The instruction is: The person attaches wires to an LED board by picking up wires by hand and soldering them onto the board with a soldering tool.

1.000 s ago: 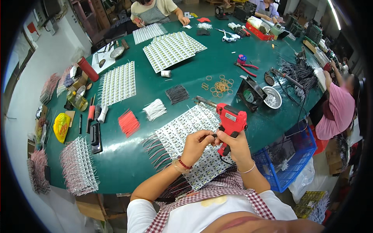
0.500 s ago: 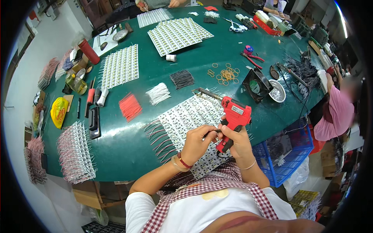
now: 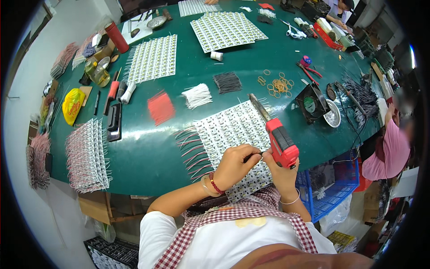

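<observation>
In my right hand (image 3: 284, 180) is a red and black soldering gun (image 3: 281, 140), its long metal nose angled away and slightly left above the table. My left hand (image 3: 236, 165) is closed, pinching a thin dark piece between thumb and fingers, close to the right fingertips; what it is cannot be made out. Under both hands lies a white sheet of small circuit boards (image 3: 230, 123), with red and dark wires (image 3: 195, 154) sticking out along its left edge. The gun's grip is mostly hidden by my right hand.
Beyond the sheet are bundles of red wires (image 3: 161, 108), white wires (image 3: 197, 96) and black wires (image 3: 227, 83), plus rubber bands (image 3: 281, 85). A small black fan (image 3: 310, 103) and a metal bowl (image 3: 332, 113) stand right. A blue crate (image 3: 329, 197) sits below the table's right edge.
The soldering gun has turned in my right hand, its nose swinging from leftward to pointing more away. My left hand keeps its pinch. The whole view has shifted slightly.
</observation>
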Tool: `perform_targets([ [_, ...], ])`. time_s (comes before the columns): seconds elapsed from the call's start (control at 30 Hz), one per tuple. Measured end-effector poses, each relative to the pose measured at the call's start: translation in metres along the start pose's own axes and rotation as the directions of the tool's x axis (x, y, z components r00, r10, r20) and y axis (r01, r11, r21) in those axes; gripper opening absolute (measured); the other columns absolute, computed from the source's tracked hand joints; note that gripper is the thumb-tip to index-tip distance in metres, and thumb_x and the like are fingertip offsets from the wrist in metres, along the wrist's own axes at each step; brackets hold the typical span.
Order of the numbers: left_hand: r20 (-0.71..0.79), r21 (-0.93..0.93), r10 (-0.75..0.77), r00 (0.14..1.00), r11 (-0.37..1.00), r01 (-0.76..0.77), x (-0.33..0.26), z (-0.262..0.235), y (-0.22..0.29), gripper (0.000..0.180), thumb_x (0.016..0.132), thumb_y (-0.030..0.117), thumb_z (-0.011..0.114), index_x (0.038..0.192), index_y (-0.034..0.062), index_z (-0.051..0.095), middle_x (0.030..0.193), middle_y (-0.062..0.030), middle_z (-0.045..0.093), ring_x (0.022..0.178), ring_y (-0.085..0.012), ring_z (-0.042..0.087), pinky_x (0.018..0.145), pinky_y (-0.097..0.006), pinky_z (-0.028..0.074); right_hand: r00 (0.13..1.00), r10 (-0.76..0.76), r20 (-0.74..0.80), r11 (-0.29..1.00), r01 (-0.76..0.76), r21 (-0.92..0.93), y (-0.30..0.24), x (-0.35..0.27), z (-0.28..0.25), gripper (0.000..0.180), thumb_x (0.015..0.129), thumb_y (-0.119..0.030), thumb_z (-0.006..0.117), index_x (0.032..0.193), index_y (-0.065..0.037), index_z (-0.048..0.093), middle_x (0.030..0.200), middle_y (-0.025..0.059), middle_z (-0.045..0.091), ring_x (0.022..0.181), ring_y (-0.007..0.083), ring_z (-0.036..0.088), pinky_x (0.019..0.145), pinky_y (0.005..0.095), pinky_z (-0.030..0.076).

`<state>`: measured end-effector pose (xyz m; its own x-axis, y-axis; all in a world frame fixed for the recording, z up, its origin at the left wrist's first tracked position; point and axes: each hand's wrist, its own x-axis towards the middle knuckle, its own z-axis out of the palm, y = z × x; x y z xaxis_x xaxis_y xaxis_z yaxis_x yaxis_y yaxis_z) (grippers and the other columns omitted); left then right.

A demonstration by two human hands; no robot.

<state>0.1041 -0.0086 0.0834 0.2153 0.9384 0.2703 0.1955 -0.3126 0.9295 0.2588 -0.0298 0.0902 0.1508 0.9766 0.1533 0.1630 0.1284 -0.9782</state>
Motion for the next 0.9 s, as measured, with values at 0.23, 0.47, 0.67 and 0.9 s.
perform_targets([
  [0.23, 0.014, -0.095, -0.088, 0.996, 0.991, 0.089, -0.007, -0.012, -0.003, 0.009, 0.083, 0.005, 0.062, 0.088, -0.0008, 0.066, 0.074, -0.0086, 0.065, 0.060, -0.0130, 0.060, 0.056, -0.026, 0.047, 0.938, 0.296, 0.180, 0.931, -0.326, 0.167, -0.036, 0.013, 0.005, 0.019, 0.083, -0.005, 0.066, 0.098, 0.003, 0.058, 0.082, 0.0057, 0.063, 0.072, 0.0134, 0.064, 0.065, 0.0260, 0.052],
  [0.47, 0.038, -0.058, -0.072, 0.997, 0.996, 0.074, -0.005, -0.031, -0.012, 0.009, 0.081, 0.004, 0.063, 0.089, 0.0015, 0.064, 0.080, -0.0115, 0.061, 0.074, -0.0261, 0.060, 0.067, -0.032, 0.047, 0.946, 0.265, 0.188, 0.931, -0.301, 0.206, -0.031, 0.018, 0.013, 0.034, 0.086, -0.011, 0.062, 0.113, 0.004, 0.050, 0.084, 0.0116, 0.061, 0.071, 0.0186, 0.064, 0.063, 0.0296, 0.054],
  [0.67, -0.062, 0.474, 0.120, 0.991, 0.877, -0.076, 0.012, -0.118, -0.097, 0.013, 0.075, 0.002, 0.067, 0.087, 0.0041, 0.065, 0.077, -0.0096, 0.054, 0.069, -0.0265, 0.054, 0.061, -0.035, 0.044, 0.955, 0.182, 0.236, 0.962, -0.223, 0.160, -0.030, 0.040, -0.011, 0.039, 0.091, -0.019, 0.059, 0.118, 0.007, 0.047, 0.080, 0.0146, 0.062, 0.068, 0.0219, 0.065, 0.061, 0.0312, 0.055],
  [0.9, 0.253, 0.578, 0.303, 0.919, 0.714, -0.395, 0.037, -0.150, -0.137, 0.024, 0.069, -0.001, 0.066, 0.091, 0.0086, 0.067, 0.075, -0.0049, 0.051, 0.069, -0.0218, 0.052, 0.059, -0.032, 0.044, 0.877, 0.385, 0.288, 0.922, -0.381, -0.073, -0.011, 0.053, 0.030, 0.020, 0.087, -0.018, 0.063, 0.082, 0.001, 0.061, 0.060, 0.0028, 0.059, 0.047, 0.0095, 0.056, 0.045, 0.0220, 0.043],
])
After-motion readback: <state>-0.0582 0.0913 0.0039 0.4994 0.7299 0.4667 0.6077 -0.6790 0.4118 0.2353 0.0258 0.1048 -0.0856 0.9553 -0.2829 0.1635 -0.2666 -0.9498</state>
